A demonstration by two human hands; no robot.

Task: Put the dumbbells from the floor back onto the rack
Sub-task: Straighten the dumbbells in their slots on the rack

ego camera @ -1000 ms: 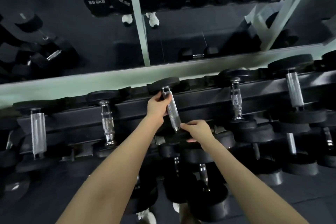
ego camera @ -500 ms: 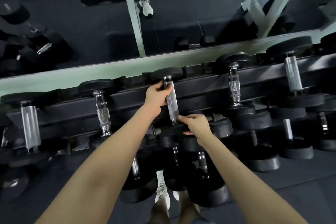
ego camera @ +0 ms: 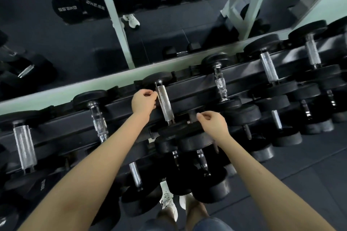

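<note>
Along the top rail of the dark rack [ego camera: 120, 108], a row of dumbbells is sitting with chrome handles pointing toward the person. Going left to right: well left of the fingers, a dumbbell with a thick bright handle [ego camera: 24, 147] is resting at the rack's far left, and nearer in, another dumbbell with a ribbed handle [ego camera: 98, 120] is lying on the rail.

Next, the left hand [ego camera: 143, 102] is hovering just left of the knurled handle of the centre dumbbell [ego camera: 165, 105]. Its fingers [ego camera: 149, 93] are curling loosely, narrow, holding nothing; whether they are grazing the handle, I cannot tell. That dumbbell is sitting on the top rail, far head against the mirror [ego camera: 75, 43], near head at the rack's front edge.

Just right of that near head, the right hand [ego camera: 214, 124] is floating over it, fingers [ego camera: 203, 116] bent inward in a loose, narrow curl, gripping nothing.

Beyond the right fingers, more dumbbells are lining the rail: a short-handled one [ego camera: 220, 84], then two longer ones [ego camera: 269, 69] rising toward the right. Below both hands, heavier dumbbells [ego camera: 201, 157] are filling the lower tier, and white shoes [ego camera: 168, 202] are standing on dark flooring [ego camera: 300, 184].
</note>
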